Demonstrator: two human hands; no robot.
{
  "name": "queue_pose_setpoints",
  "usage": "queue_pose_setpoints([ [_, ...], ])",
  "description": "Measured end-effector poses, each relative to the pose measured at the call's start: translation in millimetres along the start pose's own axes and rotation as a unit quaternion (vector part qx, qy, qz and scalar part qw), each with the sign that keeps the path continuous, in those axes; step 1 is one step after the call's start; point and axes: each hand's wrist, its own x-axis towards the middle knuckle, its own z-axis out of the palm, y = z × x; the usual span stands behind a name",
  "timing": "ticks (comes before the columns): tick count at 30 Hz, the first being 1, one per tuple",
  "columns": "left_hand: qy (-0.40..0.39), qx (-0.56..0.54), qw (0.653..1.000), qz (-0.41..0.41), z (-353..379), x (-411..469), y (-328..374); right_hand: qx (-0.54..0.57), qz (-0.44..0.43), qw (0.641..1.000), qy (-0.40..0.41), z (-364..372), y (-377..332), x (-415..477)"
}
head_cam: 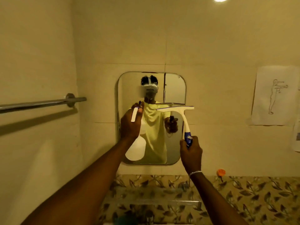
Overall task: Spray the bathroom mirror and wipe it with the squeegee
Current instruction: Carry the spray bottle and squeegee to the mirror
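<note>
A small rounded mirror hangs on the cream tiled wall straight ahead. My left hand grips a white spray bottle at its neck, held up in front of the mirror's left half with the nozzle toward the glass. My right hand holds the blue grip of a white squeegee. Its blade lies level against the mirror's right half, about a third of the way down. The reflection shows a person in a yellow shirt.
A chrome towel bar sticks out from the left wall at mirror height. Paper sheets are taped to the wall on the right. Below the mirror runs a leaf-patterned tile band with an orange object and a glass shelf.
</note>
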Motion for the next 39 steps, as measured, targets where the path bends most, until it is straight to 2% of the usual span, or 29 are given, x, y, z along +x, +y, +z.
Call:
queue_pose_setpoints([
  [3, 0.017, 0.004, 1.000, 0.014, -7.3, 15.0, 2.9, 0.018, -0.002, 1.000, -0.006, 15.8, -10.4, 2.8],
  [9, 0.042, 0.050, 0.998, -0.009, -10.8, 19.5, -6.0, 0.044, 0.004, 0.999, -0.012, 34.1, -17.0, 6.3],
  [17, 0.025, 0.033, 0.998, -0.039, -19.7, -15.1, -41.5, 0.052, 0.007, 0.998, -0.019, 44.8, -12.6, 1.8],
  [23, 0.006, 0.081, 0.990, -0.119, -22.2, -51.4, -66.3, 0.064, 0.030, 0.997, -0.030, 51.1, -6.1, -6.4],
  [32, -0.018, 0.022, 0.993, -0.114, -31.9, -112.5, -99.5, 0.071, 0.021, 0.996, -0.042, 56.7, 4.2, -20.8],
  [39, -0.031, 0.088, 0.984, -0.153, -34.5, -145.3, -122.8, 0.081, 0.038, 0.995, -0.046, 64.1, 15.1, -36.6],
])
